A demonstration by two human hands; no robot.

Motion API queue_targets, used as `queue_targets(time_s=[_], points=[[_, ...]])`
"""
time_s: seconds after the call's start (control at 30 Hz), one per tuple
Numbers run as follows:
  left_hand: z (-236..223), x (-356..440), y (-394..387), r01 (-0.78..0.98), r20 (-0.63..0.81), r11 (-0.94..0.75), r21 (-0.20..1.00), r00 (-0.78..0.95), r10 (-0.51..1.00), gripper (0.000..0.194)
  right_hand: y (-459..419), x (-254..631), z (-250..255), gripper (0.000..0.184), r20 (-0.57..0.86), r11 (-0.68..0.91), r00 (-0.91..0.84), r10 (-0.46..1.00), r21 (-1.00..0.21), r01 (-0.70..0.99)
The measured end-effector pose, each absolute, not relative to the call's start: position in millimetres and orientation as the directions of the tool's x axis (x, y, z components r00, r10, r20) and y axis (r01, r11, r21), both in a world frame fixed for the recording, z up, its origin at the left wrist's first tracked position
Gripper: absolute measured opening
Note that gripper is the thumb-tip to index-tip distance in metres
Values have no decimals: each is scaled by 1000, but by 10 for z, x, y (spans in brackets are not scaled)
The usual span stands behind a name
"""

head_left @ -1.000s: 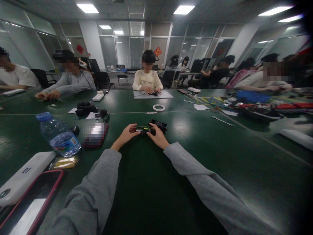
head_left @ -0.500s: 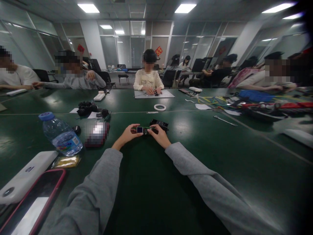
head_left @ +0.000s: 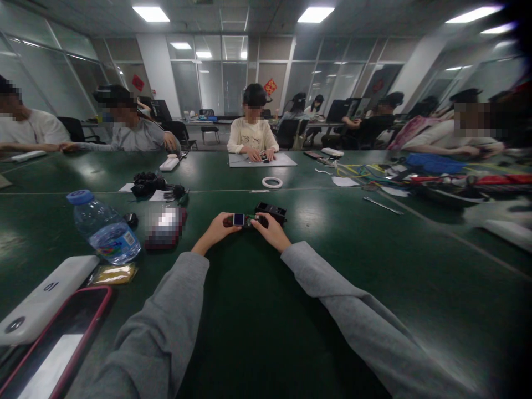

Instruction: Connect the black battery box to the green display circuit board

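Observation:
Between my two hands is a small circuit board with a square dark screen at its left end. My left hand is closed on the screen end, thumb below and fingers behind. The other end, green with small parts, is pinched by my right hand. Just behind my right hand lies a black open case on the green table; my fingers partly cover it, and I cannot tell whether they touch it.
A tilted water bottle, a white device and a red-edged phone are at the left. A tape ring lies ahead, with a metal wrench and tangled cables to the right. People sit across the table.
My left thumb has shifted down, so more of the screen shows. The board's green part is more visible. Both hands stay in nearly the same place.

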State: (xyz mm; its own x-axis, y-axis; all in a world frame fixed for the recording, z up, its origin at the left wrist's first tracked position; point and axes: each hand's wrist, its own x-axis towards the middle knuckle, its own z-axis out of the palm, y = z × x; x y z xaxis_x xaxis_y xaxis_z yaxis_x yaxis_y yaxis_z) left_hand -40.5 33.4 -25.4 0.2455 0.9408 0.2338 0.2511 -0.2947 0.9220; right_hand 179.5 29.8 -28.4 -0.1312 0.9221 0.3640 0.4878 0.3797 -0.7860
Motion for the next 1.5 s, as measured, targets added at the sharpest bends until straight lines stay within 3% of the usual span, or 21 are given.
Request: queue_targets(time_s=[0.13,0.3,0.6,1.1,1.33,1.5], points=[[-263,-403,343,225,225,-272,936,214,951,54,344,1804,-364,60,411,450,-190,892,-752,482],[-227,-397,328,273,214,-272,923,225,951,47,359,1815,-379,50,428,468,-195,882,-758,454],[-213,-386,340,256,265,-325,910,243,933,61,328,1804,-344,45,399,431,-171,901,-778,456],[-283,-373,388,325,296,-340,882,177,939,52,345,1799,-384,46,415,435,-153,897,-766,474],[-283,-375,366,262,297,-338,904,182,937,61,332,1793,-386,56,450,451,-146,881,-706,545],[-278,-379,370,232,287,-320,919,162,944,64,314,1799,-369,53,503,492,-152,851,-663,564]])
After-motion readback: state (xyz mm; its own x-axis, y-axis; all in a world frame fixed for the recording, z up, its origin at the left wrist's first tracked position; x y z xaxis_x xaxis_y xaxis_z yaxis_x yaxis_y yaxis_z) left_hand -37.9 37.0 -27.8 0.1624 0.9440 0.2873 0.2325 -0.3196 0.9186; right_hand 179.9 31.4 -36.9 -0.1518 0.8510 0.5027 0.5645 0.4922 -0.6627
